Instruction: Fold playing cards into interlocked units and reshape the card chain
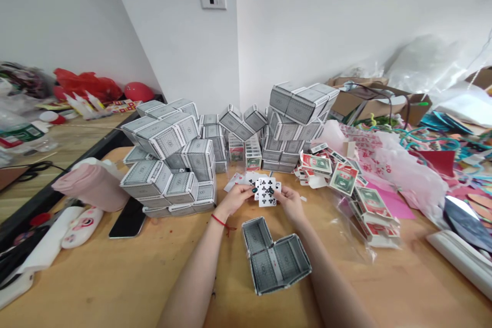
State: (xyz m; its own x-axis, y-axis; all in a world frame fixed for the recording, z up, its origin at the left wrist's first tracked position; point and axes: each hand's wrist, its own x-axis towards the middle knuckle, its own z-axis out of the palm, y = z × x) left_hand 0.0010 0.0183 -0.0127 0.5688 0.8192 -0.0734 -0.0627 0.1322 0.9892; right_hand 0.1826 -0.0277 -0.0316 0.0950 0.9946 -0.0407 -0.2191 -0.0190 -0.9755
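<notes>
My left hand (237, 197) and my right hand (289, 201) both pinch a small fan of playing cards (266, 190) above the wooden table (115, 271); the front card shows black clubs. A red string circles my left wrist. Just in front of my forearms lies an opened grey patterned card box (274, 260), empty inside. Further loose cards (235, 181) lie on the table behind my left hand.
Stacks of grey patterned card boxes (172, 164) rise at the left and at the back (295, 113). Red and green card packs (346, 177) lie in plastic at the right. A black phone (126, 218) and pink items (90, 187) sit at the left. Cardboard boxes and craft clutter (423, 133) fill the right.
</notes>
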